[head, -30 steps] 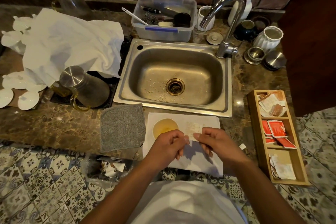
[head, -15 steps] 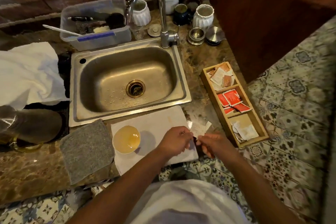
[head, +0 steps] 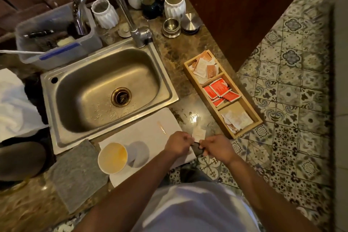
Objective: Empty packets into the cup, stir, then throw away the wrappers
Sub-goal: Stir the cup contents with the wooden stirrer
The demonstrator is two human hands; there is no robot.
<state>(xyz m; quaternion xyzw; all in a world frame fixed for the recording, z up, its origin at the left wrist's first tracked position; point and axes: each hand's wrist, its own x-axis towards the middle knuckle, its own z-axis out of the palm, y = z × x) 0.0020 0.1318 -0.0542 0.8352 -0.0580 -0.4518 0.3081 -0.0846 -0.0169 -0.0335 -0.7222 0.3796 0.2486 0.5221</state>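
The left hand (head: 178,145) and right hand (head: 216,146) are pinched together on one pale packet (head: 198,134), fingers closed on its lower edge, just right of the cup (head: 112,157); the cup stands on a white mat (head: 150,130), amber liquid inside; a grey cloth (head: 75,173) lies left of the cup; beyond the cup sits the sink (head: 105,92); far right of the cup, a wooden tray (head: 243,132) holds more packets.

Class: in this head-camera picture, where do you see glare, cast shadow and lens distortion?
Head view: glare spots the dark marble counter; the cream paper cup throws round shadows rightward on the white mat; the wide lens bends the patterned floor tiles near the frame edge.
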